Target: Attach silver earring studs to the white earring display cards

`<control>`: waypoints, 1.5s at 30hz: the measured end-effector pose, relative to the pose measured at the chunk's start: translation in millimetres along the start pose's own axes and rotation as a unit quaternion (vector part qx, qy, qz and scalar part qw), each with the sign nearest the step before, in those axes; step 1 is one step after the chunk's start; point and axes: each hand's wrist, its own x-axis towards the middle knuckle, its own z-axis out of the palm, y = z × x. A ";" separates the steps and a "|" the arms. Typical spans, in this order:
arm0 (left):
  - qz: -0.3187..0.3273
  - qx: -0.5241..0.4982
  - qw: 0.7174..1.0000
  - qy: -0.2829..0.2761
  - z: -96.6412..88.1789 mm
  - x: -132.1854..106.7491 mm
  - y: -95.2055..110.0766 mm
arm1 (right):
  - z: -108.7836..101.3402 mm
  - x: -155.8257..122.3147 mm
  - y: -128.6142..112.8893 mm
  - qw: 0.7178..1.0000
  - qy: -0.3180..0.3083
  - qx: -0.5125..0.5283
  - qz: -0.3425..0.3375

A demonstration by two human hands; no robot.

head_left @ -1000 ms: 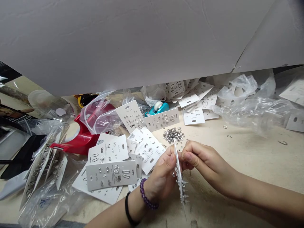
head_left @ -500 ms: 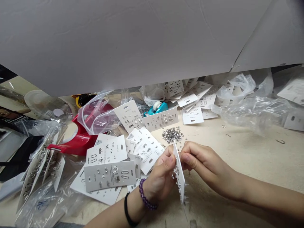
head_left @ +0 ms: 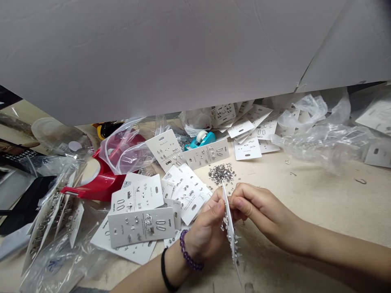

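Note:
My left hand (head_left: 206, 232) is closed on the upper part of a white earring card (head_left: 231, 234), held upright and seen nearly edge-on. Silver earrings stud its left face, and thin posts poke out of its right face. Against that right face, my right hand (head_left: 262, 207) is closed in a pinch. A thin post runs from the card to its fingertips; anything tiny between them is hidden. Just beyond both hands lies a pile of small silver pieces (head_left: 221, 173), which look like earring backs.
Several filled earring cards (head_left: 142, 228) overlap on the left, with more cards (head_left: 248, 148) at the back. A red tape dispenser (head_left: 100, 185), a teal tape dispenser (head_left: 200, 140) and clear plastic bags (head_left: 330, 142) lie around. A large white panel (head_left: 183, 61) overhangs the table (head_left: 320, 195).
The card and both hands have barely moved; the right fingertips sit slightly closer to the card's right face, with a thin post now showing between.

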 end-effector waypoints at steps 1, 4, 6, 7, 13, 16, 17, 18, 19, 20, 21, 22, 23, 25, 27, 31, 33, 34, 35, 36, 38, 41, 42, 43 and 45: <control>0.000 -0.002 1.000 0.003 -0.1 0.2 -0.2 | -0.1 -0.1 0.0 1.000 0.000 0.002 -0.001; -0.001 -0.013 1.000 0.006 -0.6 0.6 -1.2 | -0.4 -0.6 -0.2 1.000 -0.001 0.009 -0.002; -0.002 -0.021 1.000 0.002 -1.2 0.5 -1.8 | -0.4 -1.1 -0.4 1.000 -0.003 0.016 0.001; -0.002 -0.022 1.000 0.000 -1.5 0.3 -1.9 | -0.4 -1.3 -0.6 1.000 -0.003 0.018 0.003; -0.007 -0.018 1.000 -0.001 -1.7 -0.3 -1.0 | 0.1 -0.9 -0.3 0.999 -0.002 0.031 0.006; -0.009 -0.012 1.000 0.004 -1.5 0.0 -0.4 | 0.3 -0.1 -0.3 0.999 -0.004 0.035 0.006; -0.011 -0.009 1.000 0.003 -1.5 0.0 -0.3 | 0.4 0.0 -0.4 0.999 -0.005 0.034 0.008; -0.015 -0.006 1.000 0.003 -1.4 0.0 -0.2 | 0.4 -0.1 -0.5 0.999 -0.005 0.033 0.009; -0.019 -0.001 1.000 0.004 -1.4 0.1 -0.1 | 0.4 -0.2 -0.5 0.999 -0.004 0.032 0.011; -0.022 0.004 1.000 0.005 -1.3 0.1 -0.1 | 0.3 -0.4 -0.5 0.999 -0.003 0.029 0.012; -0.024 0.007 1.000 0.008 -1.1 0.2 -0.2 | 0.2 -0.7 -0.5 1.000 -0.002 0.028 0.013; -0.024 0.006 1.000 0.012 -1.0 0.3 -0.4 | 0.1 -1.0 -0.5 1.000 -0.002 0.028 0.014; -0.021 0.003 1.000 0.014 -0.9 0.5 -0.7 | 0.0 -1.2 -0.4 0.999 -0.002 0.029 0.014; -0.013 -0.008 1.000 0.014 -0.8 1.2 -1.5 | 0.0 -1.4 -0.2 0.999 0.000 0.033 0.012; -0.007 -0.017 1.000 0.014 -1.1 1.7 -2.4 | 0.0 -1.3 0.0 0.999 0.000 0.036 0.013; -0.014 -0.027 0.999 0.017 -1.7 1.7 -2.9 | 0.2 -0.5 0.2 0.999 -0.002 0.034 0.012; -0.015 -0.028 0.999 0.013 -1.9 1.3 -2.6 | 0.1 -0.3 0.0 0.999 -0.001 0.032 0.011; -0.014 -0.026 0.999 0.014 -1.9 1.2 -2.5 | 0.1 -0.3 -0.1 0.999 -0.002 0.032 0.010; -0.014 -0.024 1.000 0.015 -1.9 1.1 -2.3 | 0.0 -0.2 -0.2 0.999 -0.001 0.033 0.011; -0.015 -0.019 1.000 0.017 -1.9 1.0 -2.2 | 0.0 -0.2 -0.4 0.999 -0.001 0.034 0.010; -0.016 -0.010 1.000 0.022 -1.8 1.1 -2.1 | 0.0 -0.1 -0.6 0.999 -0.001 0.033 0.010; -0.014 -0.003 1.000 0.024 -1.3 1.4 -2.0 | 0.1 -0.4 -0.8 0.999 -0.001 0.030 0.013; -0.013 -0.003 1.000 0.023 -1.1 1.5 -1.9 | 0.2 -0.6 -0.7 0.999 -0.002 0.030 0.014; -0.013 -0.004 1.000 0.022 -1.0 1.5 -1.7 | 0.3 -0.8 -0.7 0.999 -0.002 0.031 0.014; -0.014 -0.005 1.000 0.019 -1.0 1.4 -1.4 | 0.4 -1.2 -0.4 0.999 -0.002 0.032 0.014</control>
